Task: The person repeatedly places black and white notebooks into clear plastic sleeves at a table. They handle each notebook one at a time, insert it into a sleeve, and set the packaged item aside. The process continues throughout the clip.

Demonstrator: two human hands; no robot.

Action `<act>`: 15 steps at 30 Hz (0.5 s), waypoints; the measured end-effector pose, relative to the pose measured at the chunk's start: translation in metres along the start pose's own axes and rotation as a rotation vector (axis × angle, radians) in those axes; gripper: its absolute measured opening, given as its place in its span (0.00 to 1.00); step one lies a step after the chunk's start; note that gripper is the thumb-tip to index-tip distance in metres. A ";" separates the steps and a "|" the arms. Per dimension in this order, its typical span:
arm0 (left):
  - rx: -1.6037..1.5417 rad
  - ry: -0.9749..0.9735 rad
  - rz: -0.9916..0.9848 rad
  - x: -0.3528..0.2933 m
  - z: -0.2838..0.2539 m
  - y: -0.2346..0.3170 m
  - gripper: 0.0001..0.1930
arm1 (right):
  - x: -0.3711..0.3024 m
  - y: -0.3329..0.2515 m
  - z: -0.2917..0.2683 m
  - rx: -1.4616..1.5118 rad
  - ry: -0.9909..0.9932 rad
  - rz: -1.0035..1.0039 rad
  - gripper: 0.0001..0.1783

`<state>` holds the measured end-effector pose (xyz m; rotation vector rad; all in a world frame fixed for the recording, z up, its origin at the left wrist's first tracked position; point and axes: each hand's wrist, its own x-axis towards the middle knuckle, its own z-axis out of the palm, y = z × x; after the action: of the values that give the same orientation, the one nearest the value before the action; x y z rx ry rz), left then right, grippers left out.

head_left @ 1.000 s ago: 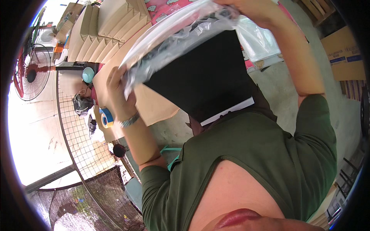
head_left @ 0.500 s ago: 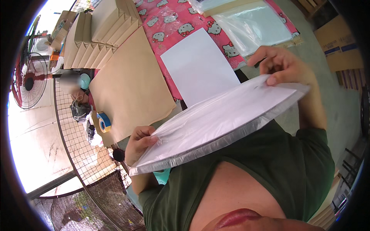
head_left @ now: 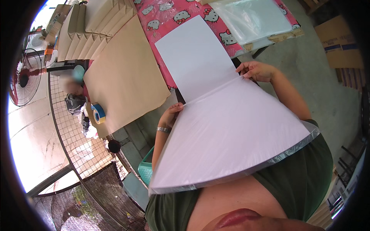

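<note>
Plastic-wrapped white sheet (head_left: 227,138) slopes from table edge up to front of person's green shirt (head_left: 304,169), L hand (head_left: 171,115) w/ thumb & fingers pinched on its far L corner. R hand (head_left: 257,72) pinches far R corner, other fingers loosely curled; white board (head_left: 196,54) just beyond on pink cloth (head_left: 156,36), brown paper (head_left: 127,84) to L.

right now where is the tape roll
In the head view, the tape roll is on the left, at the left edge of the brown paper, left of the left hand.
</note>
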<state>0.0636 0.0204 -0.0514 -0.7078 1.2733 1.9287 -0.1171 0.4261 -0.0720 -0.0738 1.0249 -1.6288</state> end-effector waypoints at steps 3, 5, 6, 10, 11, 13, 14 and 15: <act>-0.058 0.002 0.048 0.023 -0.015 -0.026 0.06 | 0.009 0.015 -0.015 0.018 0.033 -0.011 0.16; -0.137 0.015 0.095 0.039 -0.030 -0.046 0.06 | 0.013 0.022 -0.020 0.030 0.069 -0.019 0.15; -0.177 0.044 0.138 0.039 -0.028 -0.052 0.06 | 0.016 0.025 -0.022 0.043 0.082 -0.016 0.15; -0.217 0.072 0.323 0.057 -0.055 -0.088 0.11 | 0.026 0.035 -0.026 0.089 0.180 0.000 0.18; -0.200 0.061 0.373 0.063 -0.070 -0.105 0.12 | 0.027 0.035 -0.026 -0.026 0.225 -0.012 0.20; -0.063 0.216 0.399 0.053 -0.051 -0.079 0.13 | 0.016 0.036 -0.030 -0.210 0.392 -0.070 0.24; -0.008 0.305 0.421 0.036 -0.033 -0.066 0.14 | 0.003 0.027 -0.019 -0.434 0.393 -0.121 0.28; 0.091 0.276 0.583 0.013 -0.012 -0.056 0.15 | -0.017 0.008 0.004 -0.663 0.375 -0.166 0.31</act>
<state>0.1011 0.0271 -0.0962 -0.6138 1.8874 2.2583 -0.1026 0.4378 -0.0671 -0.3112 1.8627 -1.4104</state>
